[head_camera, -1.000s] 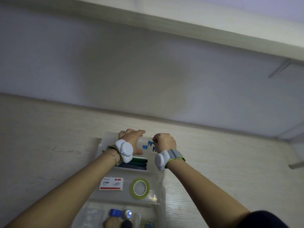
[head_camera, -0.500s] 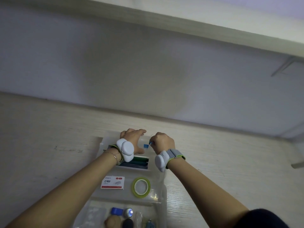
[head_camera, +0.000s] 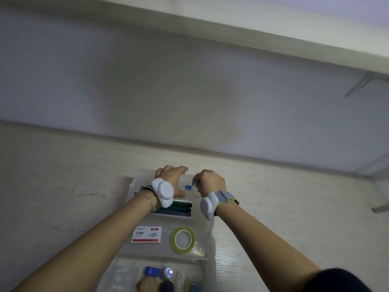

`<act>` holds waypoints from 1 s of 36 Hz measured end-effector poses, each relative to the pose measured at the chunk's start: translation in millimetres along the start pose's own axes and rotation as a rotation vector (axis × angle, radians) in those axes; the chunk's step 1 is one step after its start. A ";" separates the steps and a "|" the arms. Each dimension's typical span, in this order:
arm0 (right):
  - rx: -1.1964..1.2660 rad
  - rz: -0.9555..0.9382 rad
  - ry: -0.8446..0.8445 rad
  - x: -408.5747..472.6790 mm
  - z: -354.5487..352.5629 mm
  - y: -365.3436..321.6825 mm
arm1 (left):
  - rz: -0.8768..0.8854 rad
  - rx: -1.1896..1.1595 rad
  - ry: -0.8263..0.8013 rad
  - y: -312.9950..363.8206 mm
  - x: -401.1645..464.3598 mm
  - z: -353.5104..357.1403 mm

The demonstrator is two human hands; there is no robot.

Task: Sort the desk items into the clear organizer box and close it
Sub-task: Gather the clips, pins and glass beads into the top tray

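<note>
Pale wood-grain worktop (head_camera: pixel 63 186) runs up to a plain grey wall, and the clear organizer box (head_camera: pixel 207 232) lies open on it at about 6 o'clock from the middle of the view, stretching away from you toward the wall.

You are mid-sort, working at the far compartment. Your left hand (head_camera: pixel 173 180) rests over that far end with its fingers fairly straight and spread, steadying the box; whether the palm presses down I cannot tell. Your right hand (head_camera: pixel 210 183), just at 3 o'clock of the left, has its fingers curled and pinches a small blue piece (head_camera: pixel 194 183) at the fingertips. A second small blue piece (head_camera: pixel 187 187) sits between your two hands, apparently inside the compartment.

Nearer you, toward 6 o'clock, the other compartments already hold things: a row of dark green and blue strips (head_camera: pixel 174 208), a white and red staple box (head_camera: pixel 146 234), a green tape roll (head_camera: pixel 182 240), and at the bottom edge a blue item (head_camera: pixel 152 271) and a shiny round one (head_camera: pixel 167 272), with more that is too dim to name.

Judging by this, most of the sorting looks done and the lid is not yet closed. Your next move probably calls for setting the pinched piece down beside its twin, releasing it cleanly, then clearing both hands so the lid can come over. Keep the left hand steady, since the light box could slide.
</note>
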State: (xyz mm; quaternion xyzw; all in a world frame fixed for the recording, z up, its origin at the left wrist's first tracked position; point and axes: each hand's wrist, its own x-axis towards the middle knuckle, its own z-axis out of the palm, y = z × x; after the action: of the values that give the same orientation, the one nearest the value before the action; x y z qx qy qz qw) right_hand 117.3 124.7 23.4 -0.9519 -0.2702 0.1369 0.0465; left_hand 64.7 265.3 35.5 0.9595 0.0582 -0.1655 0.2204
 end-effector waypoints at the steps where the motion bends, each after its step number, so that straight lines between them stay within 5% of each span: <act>1: 0.005 0.008 0.006 -0.9 -2.3 0.3 | 0.001 0.004 -0.002 0.1 0.2 0.1; 11: 0.514 0.323 0.205 -11.8 -40.4 23.1 | 0.060 0.016 0.055 -11.1 -0.5 -15.9; 14: 0.638 0.405 0.128 -13.0 -48.5 25.3 | 0.055 -0.008 0.085 -18.9 -3.0 -24.5; 22: 0.274 0.452 -0.362 -11.0 -68.4 21.0 | -0.048 -0.060 0.059 -42.1 -4.7 -43.2; 26: 0.127 0.430 -0.439 1.1 -66.6 24.1 | -0.152 -0.200 -0.007 -59.4 3.4 -47.9; 32: 0.352 0.510 -0.449 29.1 -42.8 27.8 | -0.254 -0.102 -0.246 -80.0 24.7 -49.1; 36: 0.164 0.514 -0.580 41.4 -40.1 22.4 | -0.307 -0.136 -0.280 -88.7 41.1 -42.1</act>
State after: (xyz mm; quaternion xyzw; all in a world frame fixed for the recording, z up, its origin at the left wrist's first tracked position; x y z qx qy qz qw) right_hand 173.8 126.9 48.5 -0.9036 -0.0130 0.4282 0.0084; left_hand 99.2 364.9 21.4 0.8900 0.1834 -0.3244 0.2626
